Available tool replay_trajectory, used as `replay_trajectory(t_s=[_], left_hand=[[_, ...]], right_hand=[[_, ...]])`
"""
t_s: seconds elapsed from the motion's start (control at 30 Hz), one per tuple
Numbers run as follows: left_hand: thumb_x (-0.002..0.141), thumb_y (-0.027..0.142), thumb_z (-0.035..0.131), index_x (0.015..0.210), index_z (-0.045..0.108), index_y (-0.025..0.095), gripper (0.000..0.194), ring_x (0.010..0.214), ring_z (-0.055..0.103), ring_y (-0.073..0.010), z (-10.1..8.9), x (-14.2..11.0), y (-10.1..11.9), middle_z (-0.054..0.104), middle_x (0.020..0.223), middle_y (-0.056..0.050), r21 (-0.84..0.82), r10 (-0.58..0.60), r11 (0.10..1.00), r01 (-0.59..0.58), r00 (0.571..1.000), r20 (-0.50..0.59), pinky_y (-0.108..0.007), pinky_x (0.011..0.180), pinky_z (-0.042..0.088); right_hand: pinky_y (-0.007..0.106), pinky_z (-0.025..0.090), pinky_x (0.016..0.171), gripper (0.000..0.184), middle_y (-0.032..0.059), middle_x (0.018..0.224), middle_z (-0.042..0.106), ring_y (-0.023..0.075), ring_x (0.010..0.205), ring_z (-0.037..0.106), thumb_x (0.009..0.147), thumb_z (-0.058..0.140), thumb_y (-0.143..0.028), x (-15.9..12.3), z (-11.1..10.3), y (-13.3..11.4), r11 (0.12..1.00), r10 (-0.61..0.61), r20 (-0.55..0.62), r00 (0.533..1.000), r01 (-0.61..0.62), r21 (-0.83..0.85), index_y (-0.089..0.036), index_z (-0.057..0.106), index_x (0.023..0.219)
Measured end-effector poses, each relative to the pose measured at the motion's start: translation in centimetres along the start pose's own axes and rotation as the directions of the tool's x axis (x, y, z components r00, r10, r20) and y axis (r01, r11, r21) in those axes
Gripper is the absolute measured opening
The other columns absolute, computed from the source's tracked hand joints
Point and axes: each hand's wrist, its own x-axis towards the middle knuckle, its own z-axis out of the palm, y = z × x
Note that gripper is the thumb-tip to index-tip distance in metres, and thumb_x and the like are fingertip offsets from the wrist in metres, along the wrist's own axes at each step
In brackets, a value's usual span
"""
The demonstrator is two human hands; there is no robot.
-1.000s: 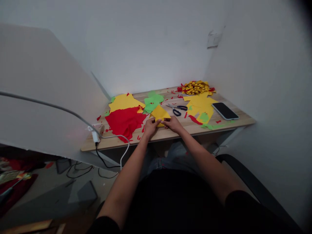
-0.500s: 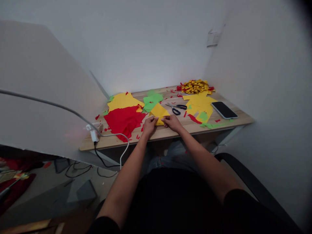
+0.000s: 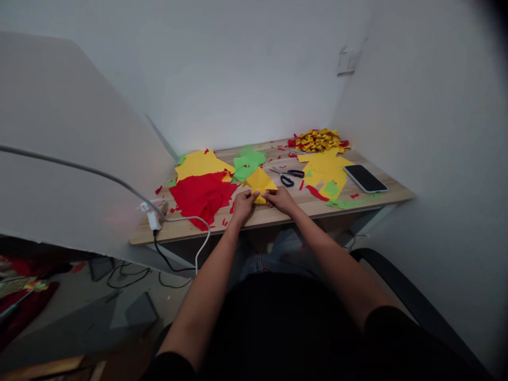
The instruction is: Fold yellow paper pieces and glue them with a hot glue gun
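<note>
A folded piece of yellow paper [image 3: 260, 180] is at the front middle of the wooden table [image 3: 273, 216], its pointed end toward the wall. My left hand [image 3: 243, 205] pinches its near left part between thumb and fingers. At the near right part, my right hand [image 3: 279, 200] is closed on the same paper. The fingertips hide the lower edge and part of the folds. Just beyond my right hand lie scissors [image 3: 286, 177] with dark handles, blades apart.
Red paper [image 3: 202, 196] and yellow sheets [image 3: 198, 164] lie left, green pieces [image 3: 248, 161] behind. On the right are yellow cut paper [image 3: 327, 168], a phone [image 3: 365, 179] and a heap of folded yellow-and-red strips [image 3: 319, 141]. A white cable [image 3: 204, 243] hangs over the front left edge.
The side flaps of the yellow paper stand out slightly more beside my fingers. Both hands keep their pinch in nearly the same place.
</note>
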Motion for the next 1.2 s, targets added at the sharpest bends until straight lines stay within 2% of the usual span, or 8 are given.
replay_trajectory(t_s=[0.37,0.57,1.0,1.2], left_hand=[[0.078,0.057,0.072,0.074,0.067,0.015,0.043,0.058,0.054,-0.0139,0.3,0.2,-0.4,0.061,0.062,0.000,-0.136,-0.006,0.991,0.010,1.000,0.026,-0.025,0.055,0.041],[0.077,0.057,0.073,0.069,0.065,0.015,0.043,0.054,0.051,-0.0123,0.3,-0.1,0.2,0.058,0.058,0.001,-0.169,-0.005,0.986,0.008,1.000,0.015,-0.024,0.052,0.038],[0.077,0.056,0.074,0.067,0.063,0.016,0.043,0.055,0.051,-0.0121,0.3,-0.3,0.6,0.057,0.059,0.001,-0.164,0.004,0.986,-0.006,1.000,-0.009,-0.024,0.053,0.040],[0.075,0.056,0.076,0.070,0.069,0.014,0.043,0.061,0.055,-0.0137,0.1,-0.4,0.7,0.062,0.062,0.000,-0.136,0.011,0.991,-0.005,0.999,0.038,-0.024,0.057,0.041]], right_hand=[[0.024,0.042,0.048,0.036,-0.0025,0.051,0.058,0.0107,0.047,0.052,0.070,0.076,-0.049,-0.1,0.0,-0.1,0.999,-0.021,0.027,0.999,0.022,-0.033,-0.018,0.057,0.065],[0.024,0.042,0.049,0.034,-0.0021,0.051,0.057,0.0112,0.048,0.052,0.070,0.075,-0.045,-0.1,-0.2,-0.1,0.998,-0.030,0.035,0.999,0.032,-0.049,-0.018,0.056,0.062],[0.023,0.038,0.048,0.035,-0.0033,0.050,0.055,0.0100,0.047,0.049,0.069,0.077,-0.045,-0.3,-0.2,-0.4,0.999,-0.036,0.052,0.998,0.038,-0.038,-0.017,0.057,0.062],[0.023,0.042,0.048,0.036,-0.0019,0.057,0.060,0.0110,0.049,0.051,0.068,0.079,-0.047,-0.1,-0.3,-0.4,1.000,-0.029,0.034,0.999,0.029,0.006,-0.016,0.063,0.073]])
